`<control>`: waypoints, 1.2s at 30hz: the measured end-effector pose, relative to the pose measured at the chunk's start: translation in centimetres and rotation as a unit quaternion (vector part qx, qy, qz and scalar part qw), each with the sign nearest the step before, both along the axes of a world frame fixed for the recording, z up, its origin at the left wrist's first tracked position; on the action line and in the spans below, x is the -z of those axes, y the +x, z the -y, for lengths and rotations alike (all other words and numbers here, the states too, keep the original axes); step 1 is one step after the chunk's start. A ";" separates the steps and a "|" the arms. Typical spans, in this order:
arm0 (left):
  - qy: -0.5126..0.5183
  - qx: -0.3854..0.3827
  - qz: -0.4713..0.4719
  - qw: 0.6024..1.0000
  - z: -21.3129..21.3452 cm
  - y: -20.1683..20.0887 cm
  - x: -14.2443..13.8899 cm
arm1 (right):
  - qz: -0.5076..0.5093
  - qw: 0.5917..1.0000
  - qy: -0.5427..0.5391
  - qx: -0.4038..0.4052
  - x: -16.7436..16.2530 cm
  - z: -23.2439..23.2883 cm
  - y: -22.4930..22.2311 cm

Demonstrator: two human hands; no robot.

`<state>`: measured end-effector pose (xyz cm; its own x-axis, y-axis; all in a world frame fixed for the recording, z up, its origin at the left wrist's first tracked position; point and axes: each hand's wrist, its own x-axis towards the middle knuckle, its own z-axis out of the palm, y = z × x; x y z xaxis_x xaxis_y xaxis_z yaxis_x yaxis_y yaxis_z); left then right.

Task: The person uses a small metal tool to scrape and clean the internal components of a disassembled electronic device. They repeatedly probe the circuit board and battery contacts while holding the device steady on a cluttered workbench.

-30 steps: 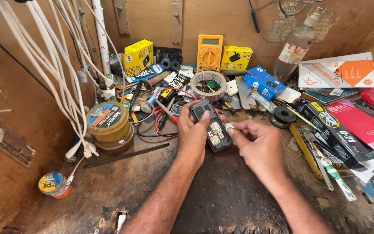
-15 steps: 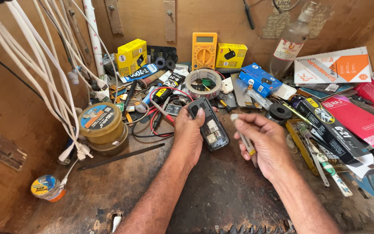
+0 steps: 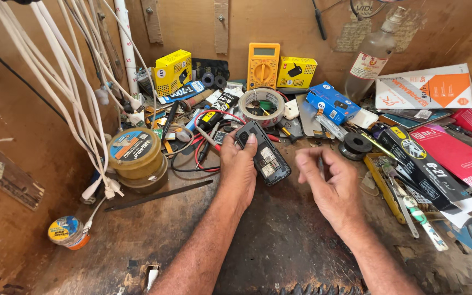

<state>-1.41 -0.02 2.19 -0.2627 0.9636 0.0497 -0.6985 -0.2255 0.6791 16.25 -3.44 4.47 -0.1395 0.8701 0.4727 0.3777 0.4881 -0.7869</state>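
A small black mobile phone (image 3: 266, 158) lies back-up on the worn wooden workbench (image 3: 279, 240), its rear cover off and its insides showing. My left hand (image 3: 237, 169) presses on its left side, thumb across the top end. My right hand (image 3: 331, 183) hovers to the right of the phone, apart from it and blurred by motion. Its fingers are curled around a thin dark tool (image 3: 320, 164) that barely shows between them.
Clutter rings the hands: a tape roll (image 3: 261, 106), yellow multimeter (image 3: 263, 65), stacked tins (image 3: 135, 155), hanging white cables (image 3: 83, 93), a solder spool (image 3: 358, 145), boxes and tools at right (image 3: 422, 164), a bottle (image 3: 370, 60), a small tin (image 3: 68, 232).
My right hand has drawn away from the phone to the right, taking the thin tool with it. My left hand has stayed on the phone.
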 end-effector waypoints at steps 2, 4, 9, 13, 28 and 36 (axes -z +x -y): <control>-0.025 -0.021 -0.041 0.999 0.1 0.1 -0.1 | -0.073 0.994 -0.075 0.006 0.2 0.0 0.2; -0.035 -0.041 -0.087 0.995 0.3 0.2 -0.4 | -0.072 0.993 -0.090 0.033 0.3 -0.2 0.2; -0.018 0.003 -0.117 0.993 1.0 0.6 -1.0 | 0.046 0.994 0.003 0.096 0.2 -0.1 -0.5; 0.015 0.011 -0.104 0.994 1.1 0.6 -1.1 | 0.054 0.995 0.006 0.083 -0.6 0.6 -1.0; 0.017 0.012 -0.096 0.995 0.8 0.8 -0.6 | 0.124 0.977 0.136 0.108 -1.6 1.8 -2.0; 0.037 -0.001 -0.100 0.994 0.6 0.8 -0.4 | 0.273 0.919 0.233 0.164 -1.3 2.1 -2.5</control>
<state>-0.62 -0.65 2.56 -0.2414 0.9550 0.1722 -0.5514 -0.2810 0.7855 13.70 -5.51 5.74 -0.2339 0.6279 0.7423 0.8405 0.5144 -0.1702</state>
